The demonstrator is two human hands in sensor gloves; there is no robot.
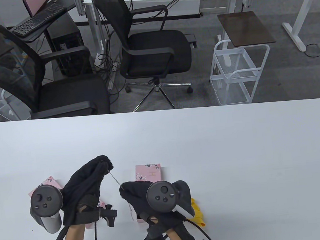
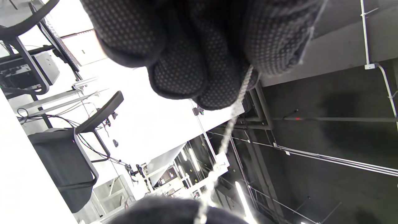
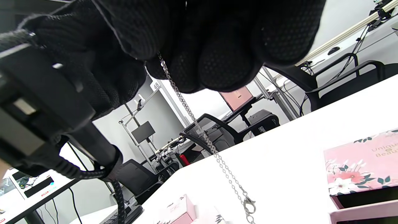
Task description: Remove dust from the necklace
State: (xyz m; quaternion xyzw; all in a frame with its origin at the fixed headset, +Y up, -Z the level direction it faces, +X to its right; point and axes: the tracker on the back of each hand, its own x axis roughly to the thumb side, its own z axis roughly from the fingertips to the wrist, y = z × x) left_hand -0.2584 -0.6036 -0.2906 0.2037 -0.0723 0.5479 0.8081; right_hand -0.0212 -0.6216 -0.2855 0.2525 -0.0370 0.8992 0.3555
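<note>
Shiny metal necklace (image 3: 199, 130); matt dotted knit gloves (image 2: 192, 56); smooth white table (image 1: 237, 151).

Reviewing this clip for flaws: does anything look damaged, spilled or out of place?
Nothing stands out. The necklace is stretched between the left hand and right hand above the table, its clasp end dangling free; pink boxes lie beside.

Black knit gloves with dotted palms cover the left grip (image 1: 82, 185) and right grip (image 1: 134, 191); each back carries 1 grey round 4-button tracker, black straps and cables at 6 o'clock.
</note>
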